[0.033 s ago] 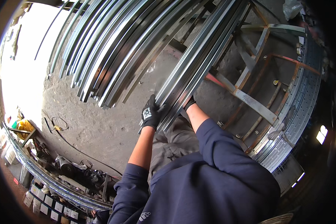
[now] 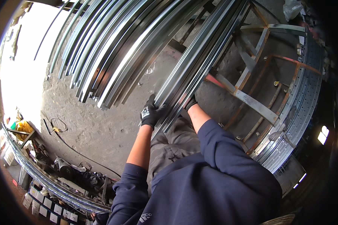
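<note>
Both gloved hands (left hand [image 2: 151,113], right hand [image 2: 190,103]) grip a bundle of long metal channels [image 2: 193,63], its end raised, not yet set on the stack [image 2: 101,56].

The left hand [image 2: 151,113] and right hand [image 2: 190,103] grip either side of a bundle of metal channels [image 2: 199,62]. Left of it lies a stack of channels [image 2: 109,52] on the floor [image 2: 86,127]; a metal frame [image 2: 259,86] stands right.

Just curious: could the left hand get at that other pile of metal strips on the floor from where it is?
Probably yes: the left hand grips the bundle, and the pile lies just beside it with only bare floor between.
</note>
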A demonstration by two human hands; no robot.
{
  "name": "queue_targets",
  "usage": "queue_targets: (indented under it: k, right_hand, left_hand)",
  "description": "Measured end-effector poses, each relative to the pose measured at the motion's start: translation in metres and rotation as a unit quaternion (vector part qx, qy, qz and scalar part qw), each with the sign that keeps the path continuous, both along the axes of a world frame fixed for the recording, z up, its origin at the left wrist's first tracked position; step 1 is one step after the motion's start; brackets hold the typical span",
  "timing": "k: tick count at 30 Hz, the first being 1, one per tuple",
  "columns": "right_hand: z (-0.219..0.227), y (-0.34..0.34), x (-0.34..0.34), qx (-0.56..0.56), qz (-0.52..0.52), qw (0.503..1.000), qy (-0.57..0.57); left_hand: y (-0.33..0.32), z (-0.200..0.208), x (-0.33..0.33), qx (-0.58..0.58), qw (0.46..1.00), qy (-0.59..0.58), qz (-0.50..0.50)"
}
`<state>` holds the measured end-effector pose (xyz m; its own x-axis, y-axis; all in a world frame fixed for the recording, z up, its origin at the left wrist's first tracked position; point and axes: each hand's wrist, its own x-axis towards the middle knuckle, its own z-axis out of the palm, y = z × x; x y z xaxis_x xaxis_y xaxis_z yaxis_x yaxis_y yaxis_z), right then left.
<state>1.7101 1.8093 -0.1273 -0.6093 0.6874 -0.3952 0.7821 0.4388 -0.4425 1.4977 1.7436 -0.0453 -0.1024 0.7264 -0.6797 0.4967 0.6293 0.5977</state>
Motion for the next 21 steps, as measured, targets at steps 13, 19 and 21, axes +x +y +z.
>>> queue_targets:
  k: [13, 19, 21]
  right_hand:
    - [0.047, -0.046, 0.011, 0.538, 0.378, -0.161, -0.736]
    - [0.132, -0.089, 0.035, 0.504, 0.472, -0.246, -0.680]
    - [0.151, -0.098, 0.045, 0.478, 0.518, -0.292, -0.647]
  left_hand:
    - [-0.065, 0.068, 0.041, 0.055, 0.983, 0.170, -0.049]
    - [-0.105, 0.136, 0.083, 0.189, 0.926, 0.294, -0.143]
    - [-0.114, 0.157, 0.098, 0.135, 0.960, 0.213, -0.124]
